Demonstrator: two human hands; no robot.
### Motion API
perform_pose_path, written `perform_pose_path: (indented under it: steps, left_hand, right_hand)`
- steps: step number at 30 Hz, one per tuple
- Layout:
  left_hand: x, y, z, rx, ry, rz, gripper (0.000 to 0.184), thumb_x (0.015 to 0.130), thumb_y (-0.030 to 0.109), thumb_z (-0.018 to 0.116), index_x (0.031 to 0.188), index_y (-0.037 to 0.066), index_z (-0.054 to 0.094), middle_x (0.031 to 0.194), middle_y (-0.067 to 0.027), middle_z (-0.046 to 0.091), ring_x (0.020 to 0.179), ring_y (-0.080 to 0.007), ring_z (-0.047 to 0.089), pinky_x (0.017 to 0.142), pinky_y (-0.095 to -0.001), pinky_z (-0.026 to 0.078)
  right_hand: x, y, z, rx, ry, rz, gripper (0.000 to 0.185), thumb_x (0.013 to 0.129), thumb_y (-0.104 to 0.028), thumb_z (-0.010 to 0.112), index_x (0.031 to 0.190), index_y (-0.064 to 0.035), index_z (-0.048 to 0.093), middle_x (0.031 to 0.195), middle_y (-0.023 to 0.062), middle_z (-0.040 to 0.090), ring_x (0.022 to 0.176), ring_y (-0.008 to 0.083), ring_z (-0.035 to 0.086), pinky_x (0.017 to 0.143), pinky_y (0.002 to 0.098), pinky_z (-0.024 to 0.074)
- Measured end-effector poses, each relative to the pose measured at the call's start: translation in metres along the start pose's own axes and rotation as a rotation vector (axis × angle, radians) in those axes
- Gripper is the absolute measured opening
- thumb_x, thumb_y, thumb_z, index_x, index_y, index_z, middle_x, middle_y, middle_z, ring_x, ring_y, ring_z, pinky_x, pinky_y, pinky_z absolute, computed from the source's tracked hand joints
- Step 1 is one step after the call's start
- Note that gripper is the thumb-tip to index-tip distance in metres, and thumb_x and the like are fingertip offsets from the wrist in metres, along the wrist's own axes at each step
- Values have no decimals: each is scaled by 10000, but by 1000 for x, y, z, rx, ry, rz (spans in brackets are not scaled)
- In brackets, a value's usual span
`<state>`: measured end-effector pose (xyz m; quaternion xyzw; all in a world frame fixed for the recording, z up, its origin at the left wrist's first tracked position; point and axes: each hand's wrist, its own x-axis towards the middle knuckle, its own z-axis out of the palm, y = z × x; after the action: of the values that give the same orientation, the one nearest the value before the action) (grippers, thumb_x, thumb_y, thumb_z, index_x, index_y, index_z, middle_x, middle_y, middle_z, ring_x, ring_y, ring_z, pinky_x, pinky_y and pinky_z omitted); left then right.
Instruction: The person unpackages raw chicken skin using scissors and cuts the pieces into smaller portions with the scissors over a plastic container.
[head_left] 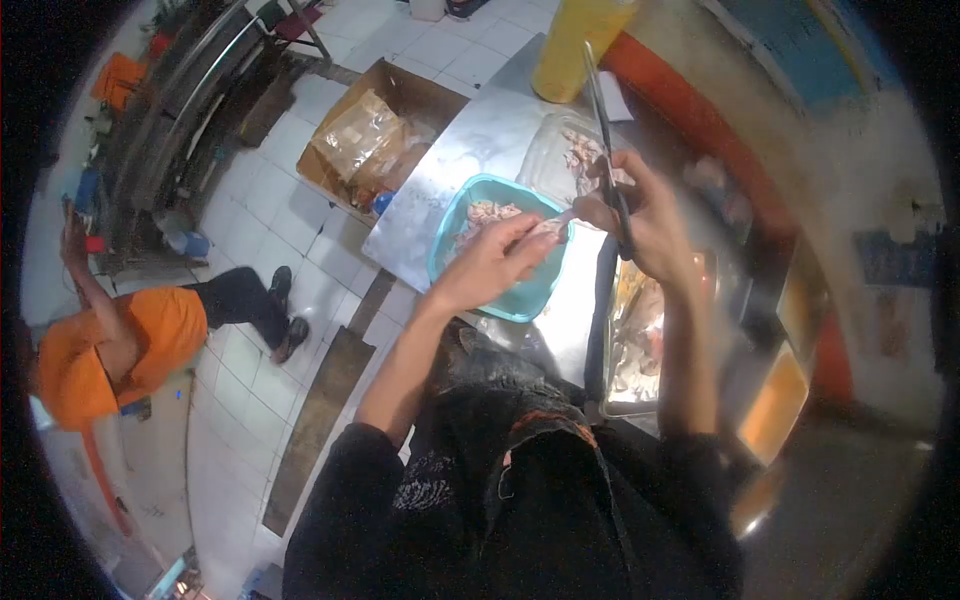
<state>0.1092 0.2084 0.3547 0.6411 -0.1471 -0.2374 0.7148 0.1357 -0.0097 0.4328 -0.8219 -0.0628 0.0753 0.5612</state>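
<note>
My left hand (492, 268) is over a turquoise basin (530, 300), its fingers closed on a pale piece of meat (548, 228). Small bits of pale meat (490, 212) lie inside the basin. My right hand (645, 215) grips a long, narrow knife (603, 120), with the blade pointing away from me. The right thumb reaches toward the meat piece near the left fingertips. Behind the hands, a clear plastic tray (540, 165) holds more shredded meat (583, 150).
A metal tray (632, 408) with pale pieces sits under my right forearm. On the metal table (440, 170) stands a yellow container (570, 60). A cardboard box (330, 150) with plastic bags is beside the table. A person in an orange shirt (165, 335) is at left.
</note>
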Motion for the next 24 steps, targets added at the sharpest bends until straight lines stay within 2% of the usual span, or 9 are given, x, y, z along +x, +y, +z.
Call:
perform_pose_path:
  steps: [1, 4, 6, 8, 11, 15, 18, 21, 24]
  left_hand:
    - [1, -1, -5, 58, -6, 29, 313, 1035, 248, 600, 1184, -25, 628, 950, -33, 623, 813, -92, 573, 732, -271, 483]
    - [6, -10, -25, 214, -12, -21, 334, 1029, 244, 604, 1228, -24, 623, 1017, -58, 664, 867, -109, 595, 760, -292, 496]
    - [10, 6, -32, 353, 14, -115, 362, 1028, 242, 605, 1285, -13, 608, 1054, -83, 685, 906, -124, 606, 782, -305, 499]
    - [17, 11, -36, 344, -8, -156, 431, 1027, 233, 604, 1388, 9, 531, 1067, -112, 698, 941, -144, 614, 807, -313, 497]
    - [26, 31, -23, 270, -93, -177, 567, 1028, 218, 603, 1519, 47, 379, 1012, -117, 695, 926, -143, 606, 795, -299, 483]
    - [25, 42, -7, 189, -243, -266, 714, 1029, 192, 599, 1609, 96, 194, 912, -70, 660, 853, -100, 562, 739, -256, 441]
    - [21, 34, -2, 179, -213, -262, 740, 1030, 186, 598, 1620, 115, 157, 847, -27, 621, 752, -70, 510, 650, -238, 398]
    - [18, 42, -2, 178, -196, -343, 741, 1028, 184, 601, 1617, 121, 155, 801, 3, 600, 656, -49, 459, 571, -225, 351]
    - [17, 35, -7, -5, -199, -382, 722, 1029, 204, 606, 1606, 124, 179, 757, 34, 550, 600, -26, 388, 522, -210, 280]
  right_hand:
    - [-6, 15, 0, 71, 20, 98, 331, 899, -207, 772, 1143, -101, 573, 838, 6, 660, 688, 86, 587, 522, 245, 421]
    - [-36, 47, 11, 36, 95, 338, 381, 929, -359, 750, 1150, -107, 569, 843, 8, 660, 743, 87, 589, 557, 241, 427]
    - [-71, 81, 20, 332, -31, 373, 423, 957, -443, 704, 1159, -105, 554, 863, 31, 661, 773, 104, 588, 611, 268, 463]
    - [-104, 114, 37, 379, -185, 367, 446, 991, -466, 648, 1184, -81, 533, 892, 55, 658, 812, 120, 590, 710, 278, 490]
    - [-132, 104, 53, 703, -421, 266, 468, 1045, -493, 526, 1211, -55, 515, 913, 58, 641, 866, 126, 596, 815, 277, 495]
    - [-132, 95, 63, 945, -377, 250, 422, 1064, -455, 508, 1187, -51, 517, 887, 47, 626, 849, 117, 590, 783, 273, 494]
    - [-124, 91, 61, 971, -343, 215, 389, 1071, -428, 507, 1165, -50, 525, 862, 44, 626, 818, 118, 589, 750, 266, 488]
    - [-116, 87, 53, 999, -380, 170, 458, 995, -467, 639, 1132, -40, 545, 806, 69, 629, 753, 113, 577, 703, 259, 459]
    - [-114, 82, 52, 894, -380, 222, 391, 1003, -416, 644, 1082, -47, 544, 742, 53, 623, 689, 104, 569, 640, 253, 438]
